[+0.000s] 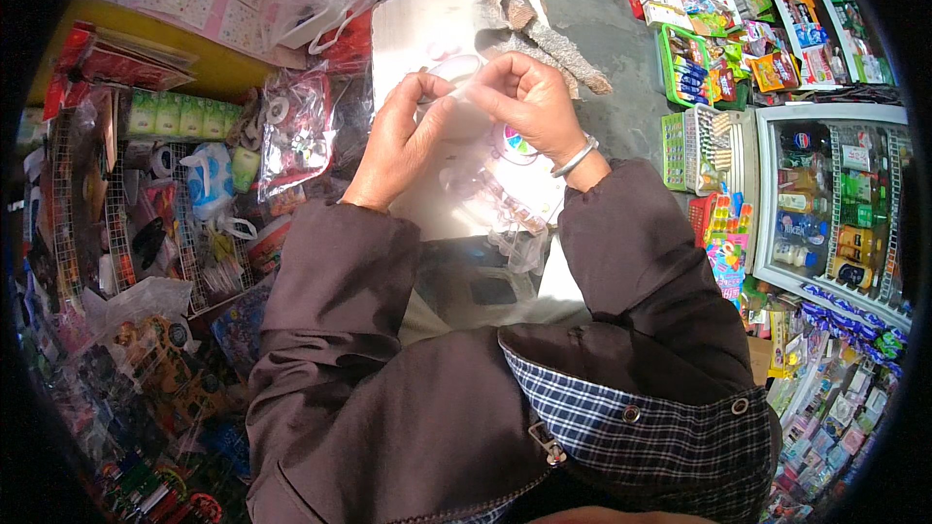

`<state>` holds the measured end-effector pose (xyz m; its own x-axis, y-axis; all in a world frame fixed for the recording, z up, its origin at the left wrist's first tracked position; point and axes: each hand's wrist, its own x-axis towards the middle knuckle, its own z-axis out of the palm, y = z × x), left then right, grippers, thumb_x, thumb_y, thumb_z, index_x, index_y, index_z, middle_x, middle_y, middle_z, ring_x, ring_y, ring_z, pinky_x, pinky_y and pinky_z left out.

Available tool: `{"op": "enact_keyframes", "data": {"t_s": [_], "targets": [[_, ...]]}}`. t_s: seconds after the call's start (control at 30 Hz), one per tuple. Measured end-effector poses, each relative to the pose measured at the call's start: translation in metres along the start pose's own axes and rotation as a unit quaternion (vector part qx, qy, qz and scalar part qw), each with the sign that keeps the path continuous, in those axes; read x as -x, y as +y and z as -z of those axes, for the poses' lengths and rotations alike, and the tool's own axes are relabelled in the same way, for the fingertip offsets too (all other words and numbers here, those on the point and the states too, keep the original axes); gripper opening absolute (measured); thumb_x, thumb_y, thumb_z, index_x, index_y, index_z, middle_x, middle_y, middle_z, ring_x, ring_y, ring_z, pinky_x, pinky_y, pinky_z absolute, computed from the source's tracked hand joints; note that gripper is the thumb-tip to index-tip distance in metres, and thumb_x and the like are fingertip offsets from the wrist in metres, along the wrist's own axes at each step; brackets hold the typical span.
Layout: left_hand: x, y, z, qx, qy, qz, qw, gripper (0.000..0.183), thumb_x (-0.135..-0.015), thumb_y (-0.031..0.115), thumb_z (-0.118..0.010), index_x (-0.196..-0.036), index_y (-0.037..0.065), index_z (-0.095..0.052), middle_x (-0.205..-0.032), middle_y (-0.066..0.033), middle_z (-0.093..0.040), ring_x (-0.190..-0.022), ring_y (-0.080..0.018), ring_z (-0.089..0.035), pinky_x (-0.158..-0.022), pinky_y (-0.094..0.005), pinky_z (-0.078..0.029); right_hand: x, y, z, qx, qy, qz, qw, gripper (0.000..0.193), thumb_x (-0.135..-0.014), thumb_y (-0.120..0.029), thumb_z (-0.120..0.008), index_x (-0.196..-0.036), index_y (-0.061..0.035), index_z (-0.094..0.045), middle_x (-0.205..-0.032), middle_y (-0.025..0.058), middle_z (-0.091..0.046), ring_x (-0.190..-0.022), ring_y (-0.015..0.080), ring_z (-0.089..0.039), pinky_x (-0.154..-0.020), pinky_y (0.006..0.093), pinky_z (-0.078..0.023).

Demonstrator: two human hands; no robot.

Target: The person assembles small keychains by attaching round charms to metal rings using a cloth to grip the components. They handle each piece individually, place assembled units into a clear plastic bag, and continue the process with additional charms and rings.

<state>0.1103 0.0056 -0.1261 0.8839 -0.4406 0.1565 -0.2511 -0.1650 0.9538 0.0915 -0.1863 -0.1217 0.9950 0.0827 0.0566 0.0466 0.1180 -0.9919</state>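
Hands nearly together, left hand (403,131) and right hand (532,105) pinching thin whitish piece (460,72) over far part of worktop (417,24); looks like fine fingertip work, next move likely needs steady grip both sides.

Both hands (401,134) (540,114) close together, fingers (420,87) bent in pinching pose, forearms (325,286) (636,247) angled inward

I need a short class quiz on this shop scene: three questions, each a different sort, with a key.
1. Fill in: the bracelet is on the person's ____ wrist.
2. True or false: the fridge is on the person's right.
3. The multicoloured disc lies nearest: A the left grip; B the right grip; C the fridge.

Key: 1. right; 2. true; 3. B.
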Motion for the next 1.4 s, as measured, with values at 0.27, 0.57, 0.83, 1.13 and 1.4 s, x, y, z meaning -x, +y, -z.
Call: {"op": "enact_keyframes", "data": {"t_s": [0.27, 0.57, 0.83, 1.13, 1.4], "targets": [[-0.002, 0.0, -0.004, -0.094, 0.043, -0.045, 0.994, 0.014, -0.086, 0.013, -0.061, -0.094, 0.003, -0.054, -0.087, -0.0034, -0.058, -0.086, -0.0171, -0.056, -0.092, -0.0355, -0.04, 0.0, 0.008, -0.001, 0.066, -0.013, 0.038, 0.997, 0.012, -0.084, -0.002, -0.067, -0.095, 0.0001, -0.061, -0.087, 0.001, -0.064, -0.072, 0.0051, -0.059, -0.064, 0.0187, -0.048], [-0.003, -0.03, 0.05, -0.319, 0.153, -0.138, 0.925, 0.009, -0.08, 0.009, -0.06, -0.084, 0.003, -0.055, -0.084, -0.009, -0.06, -0.083, -0.0242, -0.058, -0.089, -0.0399, -0.042, 0.0, -0.004, 0.021, -0.047, 0.077, -0.012, 0.996, 0.04, -0.091, -0.014, -0.061, -0.126, -0.0008, -0.05, -0.092, 0.0086, -0.067, -0.063, 0.0032, -0.055, -0.057, 0.0166, -0.046], [0.031, -0.15, 0.185, -0.421, 0.303, 0.174, 0.837, 0.025, -0.078, 0.031, -0.064, -0.092, 0.011, -0.064, -0.088, -0.0097, -0.068, -0.087, -0.0326, -0.063, -0.087, -0.0489, -0.041, -0.002, 0.016, 0.07, 0.135, 0.208, 0.036, 0.968, 0.024, -0.088, -0.012, -0.064, -0.108, 0.0004, -0.062, -0.097, 0.0083, -0.065, -0.085, 0.0093, -0.059, -0.072, 0.0214, -0.049], [0.05, -0.178, 0.192, -0.572, 0.142, 0.273, 0.76, 0.017, -0.079, 0.028, -0.065, -0.093, 0.019, -0.067, -0.091, -0.0039, -0.066, -0.098, -0.029, -0.059, -0.093, -0.0607, -0.032, -0.001, 0.03, 0.084, 0.413, 0.18, 0.06, 0.891, 0.05, -0.079, -0.02, -0.07, -0.123, -0.0028, -0.056, -0.116, 0.0195, -0.059, -0.107, 0.0308, -0.057, -0.092, 0.0364, -0.044], [0.054, -0.18, 0.183, -0.535, 0.035, 0.155, 0.83, 0.027, -0.078, 0.015, -0.062, -0.105, 0.018, -0.065, -0.103, -0.0083, -0.059, -0.098, -0.0304, -0.06, -0.076, -0.041, -0.05, -0.006, 0.034, 0.078, 0.483, 0.182, 0.049, 0.855, 0.056, -0.076, -0.025, -0.073, -0.125, -0.0053, -0.056, -0.11, 0.0183, -0.059, -0.104, 0.0312, -0.056, -0.09, 0.038, -0.044]]}}
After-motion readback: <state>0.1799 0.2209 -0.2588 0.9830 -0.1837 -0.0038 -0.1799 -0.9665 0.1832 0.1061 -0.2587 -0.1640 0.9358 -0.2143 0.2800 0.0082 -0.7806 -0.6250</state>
